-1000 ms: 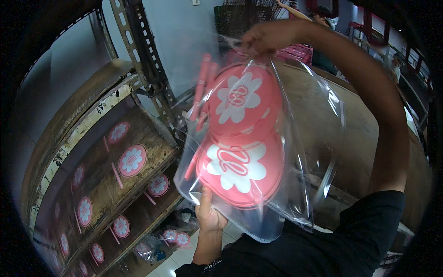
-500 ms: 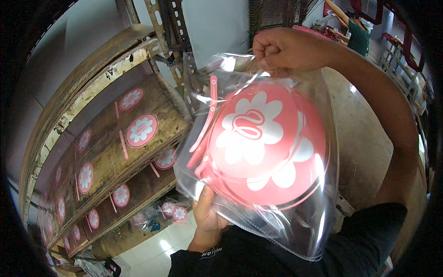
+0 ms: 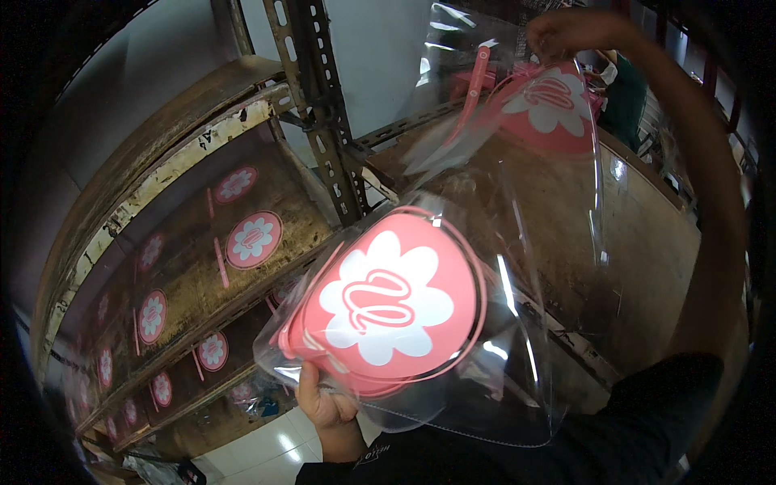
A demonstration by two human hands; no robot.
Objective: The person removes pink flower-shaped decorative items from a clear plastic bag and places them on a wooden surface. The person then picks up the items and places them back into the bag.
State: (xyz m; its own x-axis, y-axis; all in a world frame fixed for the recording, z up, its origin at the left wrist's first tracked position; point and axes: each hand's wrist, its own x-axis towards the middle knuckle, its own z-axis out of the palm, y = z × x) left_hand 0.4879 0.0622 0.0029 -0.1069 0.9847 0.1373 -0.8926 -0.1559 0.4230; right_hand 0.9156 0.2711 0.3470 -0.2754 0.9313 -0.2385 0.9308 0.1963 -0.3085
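My left hand (image 3: 327,396) pinches the lower left edge of a few layered clear plastic sheets (image 3: 485,420) in front of my body. The top one bears a pink disc (image 3: 453,267) with a white flower and a looping pink line. My right hand (image 3: 578,34) is raised at the upper right, its fingers closed on the top edge of another clear plastic sheet (image 3: 453,89). That raised sheet hangs tilted and blurred, with a pink strip (image 3: 471,93) and a pink flower disc on it. Its lower part overlaps the layered sheets; whether they touch I cannot tell.
On the left stands a rack with wooden shelves (image 3: 299,194), carrying several pink flower discs (image 3: 255,240) with strips beside them. A slotted metal post (image 3: 323,121) rises behind. A brown board (image 3: 647,234) lies to the right. A person in green (image 3: 629,97) is far right.
My right hand has risen up and right, lifting one sheet away from the others. My left hand has moved slightly left and down with the remaining sheets, whose top flower disc now shows uncovered.
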